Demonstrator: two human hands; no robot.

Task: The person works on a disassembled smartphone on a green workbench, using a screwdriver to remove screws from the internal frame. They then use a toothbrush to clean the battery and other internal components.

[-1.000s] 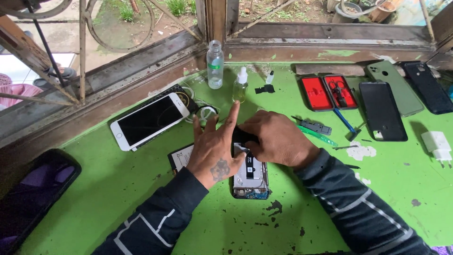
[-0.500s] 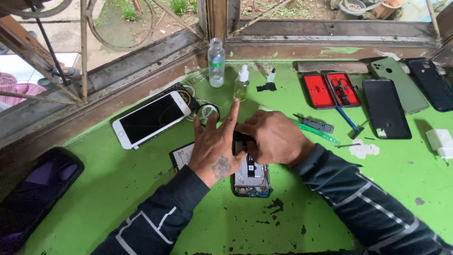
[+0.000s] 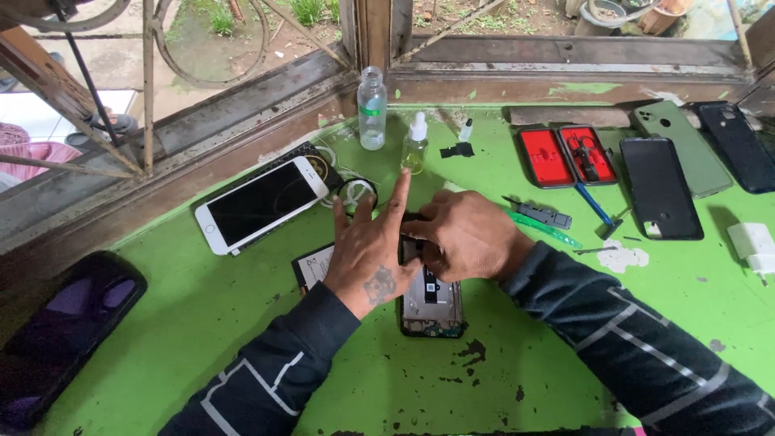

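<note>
Little has shifted since earlier: left hand (image 3: 367, 258), fingers spread, and right hand (image 3: 467, 234), curled with fingertips pressing, both hold the opened phone (image 3: 430, 303) on the green table (image 3: 202, 323), seemingly mid-disassembly; the next move likely needs careful prying.

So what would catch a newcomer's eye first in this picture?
Both hands, left and right, press on an opened phone at the middle of the bright green table. A white phone lies to the left by the window, and an open red tool case sits at upper right beside dark phones.
</note>
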